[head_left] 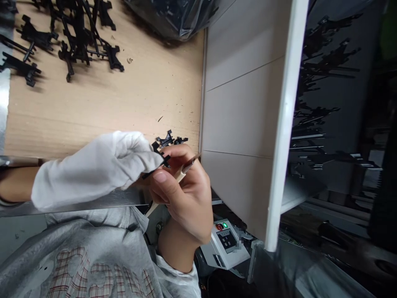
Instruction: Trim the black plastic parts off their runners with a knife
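Observation:
My left hand (99, 167), in a white cloth glove, pinches a small black plastic part (156, 148) near the table's front edge. Bare, my right hand (189, 194) is closed around a slim tool with a cream handle (180, 176) and a dark, narrow blade (191, 162) pointing up and right; it looks like a small knife. The thumb and forefinger of this hand also touch the black part, much of which they and the glove hide. Just beyond my fingers, more black plastic parts (167, 139) lie on the wooden tabletop (139, 99).
A heap of black plastic parts (77, 37) covers the table's far left. At the back is a black plastic bag (176, 16). A pale upright panel (242, 99) borders the right side, with more black parts (325, 70) beyond it. A control box (228, 244) sits below.

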`<action>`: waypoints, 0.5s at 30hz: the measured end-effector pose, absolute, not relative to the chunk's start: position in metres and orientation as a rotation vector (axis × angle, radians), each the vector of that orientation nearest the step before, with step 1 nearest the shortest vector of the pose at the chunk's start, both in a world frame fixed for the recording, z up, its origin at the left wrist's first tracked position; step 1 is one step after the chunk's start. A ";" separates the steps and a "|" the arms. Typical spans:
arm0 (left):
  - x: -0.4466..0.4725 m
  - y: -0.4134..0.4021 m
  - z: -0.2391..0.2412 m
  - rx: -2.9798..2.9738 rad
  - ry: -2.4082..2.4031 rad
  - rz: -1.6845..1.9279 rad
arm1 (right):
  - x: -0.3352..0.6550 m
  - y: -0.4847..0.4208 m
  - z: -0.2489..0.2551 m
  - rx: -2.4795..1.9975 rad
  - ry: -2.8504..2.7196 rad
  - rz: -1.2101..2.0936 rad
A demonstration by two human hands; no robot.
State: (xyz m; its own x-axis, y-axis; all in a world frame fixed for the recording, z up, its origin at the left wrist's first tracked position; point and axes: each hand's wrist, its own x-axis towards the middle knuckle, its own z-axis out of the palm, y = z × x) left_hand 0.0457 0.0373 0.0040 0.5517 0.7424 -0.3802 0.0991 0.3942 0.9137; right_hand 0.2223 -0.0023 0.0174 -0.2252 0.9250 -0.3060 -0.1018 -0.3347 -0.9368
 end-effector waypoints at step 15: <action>0.054 0.033 0.011 1.254 0.829 0.465 | 0.230 -0.006 0.021 -1.303 -0.902 1.660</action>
